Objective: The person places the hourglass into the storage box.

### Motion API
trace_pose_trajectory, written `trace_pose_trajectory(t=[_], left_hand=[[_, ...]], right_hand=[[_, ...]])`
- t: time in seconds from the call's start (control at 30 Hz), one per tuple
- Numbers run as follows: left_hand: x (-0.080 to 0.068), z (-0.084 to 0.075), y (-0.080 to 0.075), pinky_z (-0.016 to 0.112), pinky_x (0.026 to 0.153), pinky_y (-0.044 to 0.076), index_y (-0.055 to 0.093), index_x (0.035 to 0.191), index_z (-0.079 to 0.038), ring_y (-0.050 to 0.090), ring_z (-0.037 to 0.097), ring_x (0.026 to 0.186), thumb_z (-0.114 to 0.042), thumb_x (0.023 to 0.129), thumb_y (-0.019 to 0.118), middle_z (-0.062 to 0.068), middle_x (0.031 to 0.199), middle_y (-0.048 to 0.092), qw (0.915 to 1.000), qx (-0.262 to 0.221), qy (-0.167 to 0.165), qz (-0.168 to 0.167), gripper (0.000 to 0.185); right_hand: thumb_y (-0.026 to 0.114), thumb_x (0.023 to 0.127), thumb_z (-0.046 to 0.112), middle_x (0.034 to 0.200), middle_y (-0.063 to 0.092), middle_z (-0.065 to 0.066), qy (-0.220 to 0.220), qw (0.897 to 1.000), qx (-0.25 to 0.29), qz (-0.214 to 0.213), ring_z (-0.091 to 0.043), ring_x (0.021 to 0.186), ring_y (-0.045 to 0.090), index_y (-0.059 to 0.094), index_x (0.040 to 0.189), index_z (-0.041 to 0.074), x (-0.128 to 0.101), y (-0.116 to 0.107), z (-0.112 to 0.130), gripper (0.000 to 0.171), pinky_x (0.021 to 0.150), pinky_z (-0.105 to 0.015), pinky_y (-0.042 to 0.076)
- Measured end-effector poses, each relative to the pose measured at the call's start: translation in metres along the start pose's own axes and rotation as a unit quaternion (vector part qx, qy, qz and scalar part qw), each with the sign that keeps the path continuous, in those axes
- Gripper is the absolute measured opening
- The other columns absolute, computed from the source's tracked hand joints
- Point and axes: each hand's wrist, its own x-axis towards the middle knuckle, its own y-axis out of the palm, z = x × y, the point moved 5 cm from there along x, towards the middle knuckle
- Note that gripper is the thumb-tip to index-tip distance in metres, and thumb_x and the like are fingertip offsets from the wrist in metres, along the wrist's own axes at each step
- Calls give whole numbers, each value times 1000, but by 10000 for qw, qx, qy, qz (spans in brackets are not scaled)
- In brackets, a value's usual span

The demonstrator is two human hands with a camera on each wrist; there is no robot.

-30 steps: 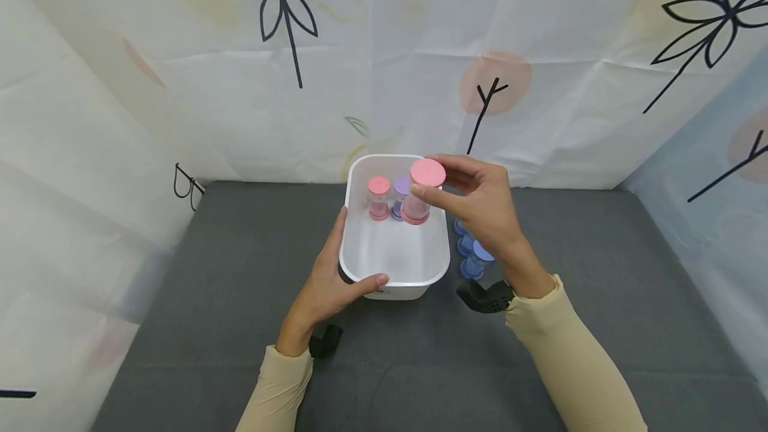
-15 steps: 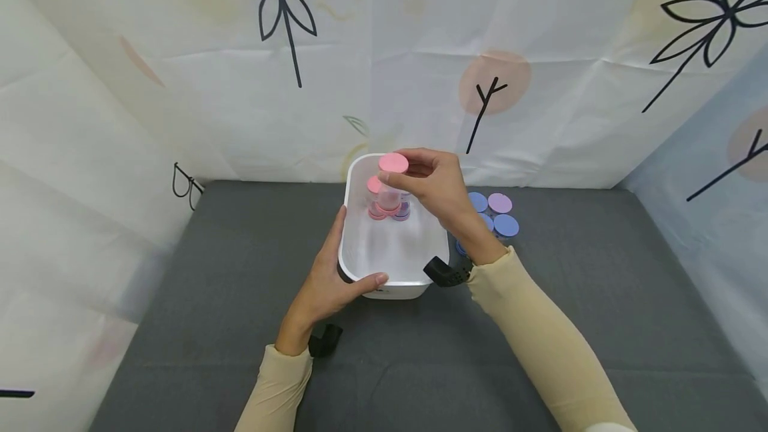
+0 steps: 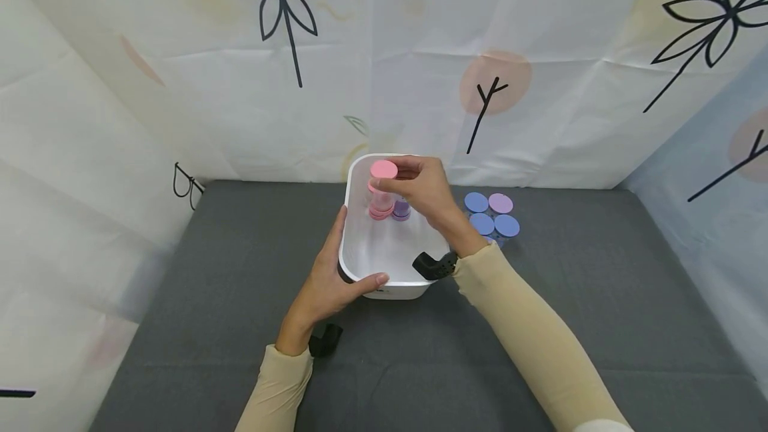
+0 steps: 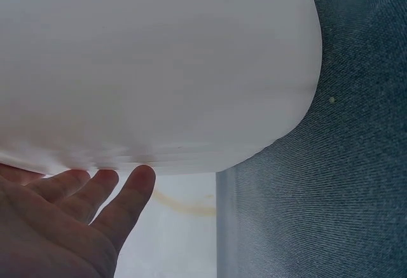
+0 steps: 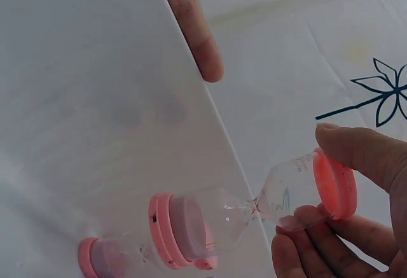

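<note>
My right hand (image 3: pixel 429 192) pinches a pink-capped sand timer (image 5: pixel 219 217) by its upper cap, over the far part of a white plastic bin (image 3: pixel 390 255). In the right wrist view its clear waisted glass shows. Another pink sand timer (image 5: pixel 111 256) stands in the bin, mostly hidden behind the held one in the head view. A purple sand timer (image 3: pixel 401 210) is just to their right, its top hidden by my fingers. My left hand (image 3: pixel 327 289) steadies the bin at its near left corner, thumb along the front rim and straight fingers touching the outer left wall (image 4: pixel 159 87).
Right of the bin, several blue-capped sand timers (image 3: pixel 507 226) and one purple-capped timer (image 3: pixel 501 203) stand close together, partly hidden by my right forearm. A dark grey cloth (image 3: pixel 600 299) covers the table. Printed fabric (image 3: pixel 408 105) hangs behind it.
My right hand has carried the pink sand timer left across the bin and slightly down, beside the other pink one. More timers outside the bin have come into sight. My left hand stays put.
</note>
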Motion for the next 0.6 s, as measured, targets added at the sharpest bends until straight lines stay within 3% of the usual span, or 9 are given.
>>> trace_pose_trajectory(t=[0.37,0.6], left_hand=[[0,0,0,61,110,33,3,165,-21,34,18,145,-22,77,90,-9,167,17,10000,70,8,-25,124],[0,0,-1,60,110,34,5,165,-21,35,19,144,-22,76,91,-3,168,18,9999,115,5,-69,123]], right_hand=[[89,77,10,103,75,-12,176,9987,-452,149,-21,93,72,75,114,0,6,8,-12,41,81,-31,56],[88,77,9,105,76,-13,509,9962,-641,284,-23,98,72,75,113,-1,9,10,-20,40,85,-34,56]])
